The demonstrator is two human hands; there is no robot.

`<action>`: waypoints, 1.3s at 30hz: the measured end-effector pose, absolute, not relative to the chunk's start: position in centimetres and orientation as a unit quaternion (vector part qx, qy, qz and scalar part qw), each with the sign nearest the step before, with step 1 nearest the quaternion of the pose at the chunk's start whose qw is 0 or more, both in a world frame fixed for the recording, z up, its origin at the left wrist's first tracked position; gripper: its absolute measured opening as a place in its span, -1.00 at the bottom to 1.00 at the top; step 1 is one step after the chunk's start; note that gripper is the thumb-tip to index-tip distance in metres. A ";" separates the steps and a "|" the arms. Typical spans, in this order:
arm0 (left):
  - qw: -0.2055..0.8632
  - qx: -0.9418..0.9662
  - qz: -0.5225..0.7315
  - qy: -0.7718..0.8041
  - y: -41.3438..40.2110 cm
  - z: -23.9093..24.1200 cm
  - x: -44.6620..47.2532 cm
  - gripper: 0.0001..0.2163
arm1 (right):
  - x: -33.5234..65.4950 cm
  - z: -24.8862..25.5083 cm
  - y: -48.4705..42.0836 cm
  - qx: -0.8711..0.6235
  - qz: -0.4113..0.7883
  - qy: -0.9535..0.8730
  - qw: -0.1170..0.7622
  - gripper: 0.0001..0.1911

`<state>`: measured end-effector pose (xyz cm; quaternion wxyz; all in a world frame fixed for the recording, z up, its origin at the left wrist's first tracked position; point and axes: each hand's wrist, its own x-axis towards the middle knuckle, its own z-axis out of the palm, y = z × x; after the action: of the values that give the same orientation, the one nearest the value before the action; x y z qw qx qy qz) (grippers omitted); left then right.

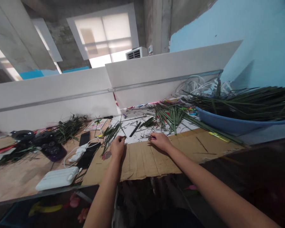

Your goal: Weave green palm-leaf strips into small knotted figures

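Note:
My left hand (118,146) is closed over the cardboard sheet (142,161), fingers pinched; a tiny dark bit shows at the fingertips, too small to name. To its right, my right hand (160,141) is also closed, around a small slender thing whose kind I cannot make out. Between and beyond the hands, a dark green strip of leaf (135,129) lies on a white sheet (129,122) with scattered clippings. A bunch of thin green leaf strips (111,134) rests beside my left hand. Behind my right hand is a fanned pile of wider cut leaf strips (172,117).
A blue basin (218,122) heaped with long green leaves (256,101) stands at right. On the left are a white power bank (58,179), a phone (85,138), a white cable and plug (78,153), and a black device (48,145). A white partition (156,72) borders the back.

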<state>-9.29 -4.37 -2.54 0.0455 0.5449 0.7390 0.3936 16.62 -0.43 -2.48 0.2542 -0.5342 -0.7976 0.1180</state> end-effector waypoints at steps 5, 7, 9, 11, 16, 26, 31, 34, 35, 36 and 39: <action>0.052 0.542 0.401 0.737 -4.5 -2.3 -9.2 -0.79 | 16.6 -2.5 -0.5 -0.534 0.115 -0.798 0.256 -0.82; 0.053 0.542 0.404 0.735 -4.4 -2.4 -9.2 -0.79 | 16.6 -2.5 -0.5 -0.532 0.115 -0.799 0.255 -0.82; 0.054 0.542 0.407 0.733 -4.4 -2.5 -9.3 -0.79 | 16.6 -2.5 -0.5 -0.531 0.113 -0.800 0.255 -0.82; 0.055 0.542 0.408 0.733 -4.2 -2.7 -9.5 -0.78 | 16.6 -2.5 -0.5 -0.530 0.112 -0.801 0.255 -0.82; 0.054 0.542 0.407 0.734 -4.2 -2.8 -9.6 -0.78 | 16.6 -2.4 -0.6 -0.533 0.111 -0.800 0.253 -0.83; 0.050 0.536 0.405 0.739 -4.4 -2.5 -9.4 -0.77 | 16.4 -2.2 -0.8 -0.539 0.105 -0.800 0.242 -0.79; 0.055 0.540 0.402 0.737 -4.3 -2.5 -9.5 -0.77 | 16.4 -2.2 -0.8 -0.543 0.103 -0.798 0.241 -0.80; 0.054 0.538 0.404 0.738 -4.4 -2.5 -9.5 -0.77 | 16.4 -2.2 -0.8 -0.544 0.102 -0.798 0.238 -0.80; 0.053 0.535 0.405 0.739 -4.4 -2.5 -9.4 -0.76 | 16.4 -2.2 -0.8 -0.545 0.102 -0.798 0.237 -0.80; 0.052 0.533 0.405 0.741 -4.4 -2.5 -9.4 -0.76 | 16.4 -2.2 -0.8 -0.545 0.102 -0.798 0.236 -0.80; 0.051 0.532 0.405 0.742 -4.5 -2.4 -9.4 -0.76 | 16.3 -2.2 -0.8 -0.546 0.101 -0.799 0.233 -0.79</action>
<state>-9.39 -4.52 -2.42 0.0510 0.5324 0.7418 0.4047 16.35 -0.81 -2.21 0.2330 -0.5457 -0.7986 0.1011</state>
